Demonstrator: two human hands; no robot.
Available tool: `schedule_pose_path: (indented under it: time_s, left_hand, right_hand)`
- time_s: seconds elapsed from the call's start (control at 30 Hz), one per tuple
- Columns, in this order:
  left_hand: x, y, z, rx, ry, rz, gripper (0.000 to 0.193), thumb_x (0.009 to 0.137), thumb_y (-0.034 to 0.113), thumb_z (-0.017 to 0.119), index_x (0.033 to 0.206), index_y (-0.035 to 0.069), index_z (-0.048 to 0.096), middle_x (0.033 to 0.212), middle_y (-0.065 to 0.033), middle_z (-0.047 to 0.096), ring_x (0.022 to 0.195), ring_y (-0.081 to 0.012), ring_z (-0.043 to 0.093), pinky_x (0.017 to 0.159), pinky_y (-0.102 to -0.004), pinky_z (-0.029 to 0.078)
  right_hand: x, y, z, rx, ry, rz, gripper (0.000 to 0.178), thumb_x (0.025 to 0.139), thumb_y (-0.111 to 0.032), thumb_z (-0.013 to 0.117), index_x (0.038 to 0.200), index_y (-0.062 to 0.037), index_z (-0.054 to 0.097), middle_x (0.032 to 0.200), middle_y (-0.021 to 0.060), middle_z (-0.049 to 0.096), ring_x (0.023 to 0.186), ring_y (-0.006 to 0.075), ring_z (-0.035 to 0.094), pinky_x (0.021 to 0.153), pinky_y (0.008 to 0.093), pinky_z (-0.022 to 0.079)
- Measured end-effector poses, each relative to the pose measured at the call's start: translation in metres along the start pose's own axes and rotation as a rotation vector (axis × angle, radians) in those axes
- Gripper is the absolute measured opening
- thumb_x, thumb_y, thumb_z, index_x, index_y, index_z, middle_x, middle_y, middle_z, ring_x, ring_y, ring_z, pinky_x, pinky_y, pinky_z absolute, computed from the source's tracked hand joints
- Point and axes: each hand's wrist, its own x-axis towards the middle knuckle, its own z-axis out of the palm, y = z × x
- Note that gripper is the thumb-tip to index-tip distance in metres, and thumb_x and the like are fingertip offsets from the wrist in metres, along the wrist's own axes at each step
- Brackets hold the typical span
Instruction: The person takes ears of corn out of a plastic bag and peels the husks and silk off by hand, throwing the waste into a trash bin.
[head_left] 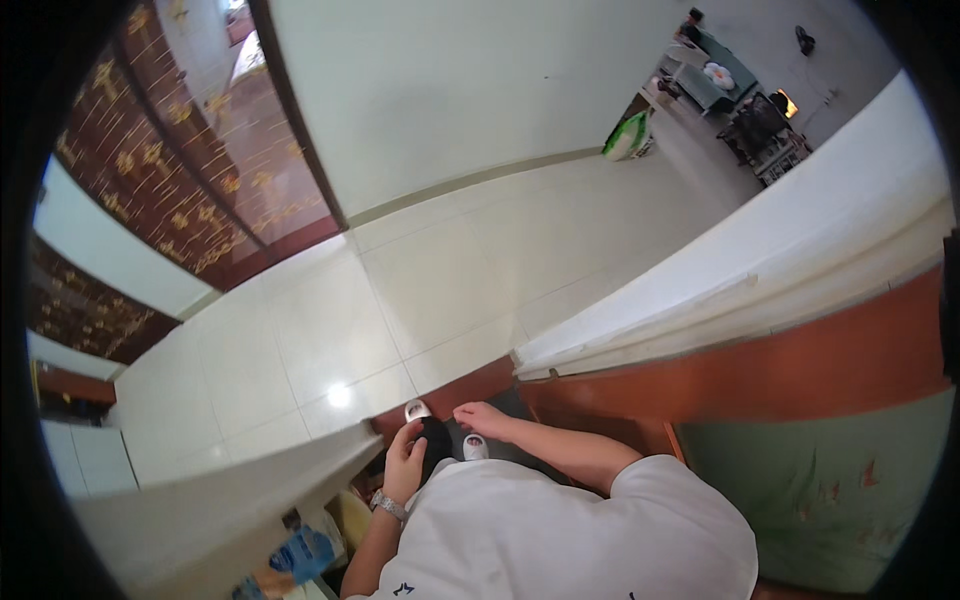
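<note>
I stand at a doorway with both forearms in front of my white shirt. My left hand [402,462], with a metal watch [388,504] on its wrist, is held beside a dark black shape [435,440] that looks like my trouser leg. Its fingers are bent and the thumb stands apart from them; no held thing shows. Out in front, my right hand [480,420] is loosely closed, with nothing visible in it. Below the hands, a white shoe [417,409] is by the reddish-brown threshold [455,392], and another white shoe [475,447] is farther back.
A reddish-brown door [620,420] with a pale green panel [820,490] flanks me at right. Blue packaging [302,552] lies low at left. Beyond the threshold spreads a tiled floor [330,340]. A green-and-white sack [628,137] leans by the far wall; patterned brown curtains [150,150] hang at left.
</note>
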Motion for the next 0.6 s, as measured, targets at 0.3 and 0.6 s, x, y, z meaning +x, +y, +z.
schedule_pose_path:
  time_s: [0.3, 0.6]
  left_hand:
    - [0.199, 0.092, -0.059, 0.001, -0.108, -0.031, 0.036, 0.098, 0.006, 0.053, 0.133, 0.001, 0.052, 0.122, -0.0136, 0.063, 0.116, -0.0198, 0.058, 0.101, -0.0319, 0.045]
    - [0.38, 0.171, -0.019, 0.312, -0.478, 0.076, 0.035, 0.096, 0.01, 0.057, 0.131, 0.009, 0.056, 0.119, -0.0109, 0.067, 0.111, -0.0215, 0.063, 0.094, -0.0337, 0.05]
  right_hand:
    - [0.083, -0.056, -0.099, -0.575, 0.244, -0.026, 0.039, 0.093, -0.038, 0.054, 0.11, -0.005, 0.067, 0.11, 0.0171, 0.068, 0.104, 0.0346, 0.063, 0.088, 0.0421, 0.049]
    - [0.115, -0.13, -0.18, -0.514, 0.439, 0.064, 0.042, 0.091, -0.037, 0.057, 0.117, -0.0059, 0.066, 0.112, 0.0161, 0.068, 0.105, 0.0347, 0.064, 0.09, 0.0441, 0.05]
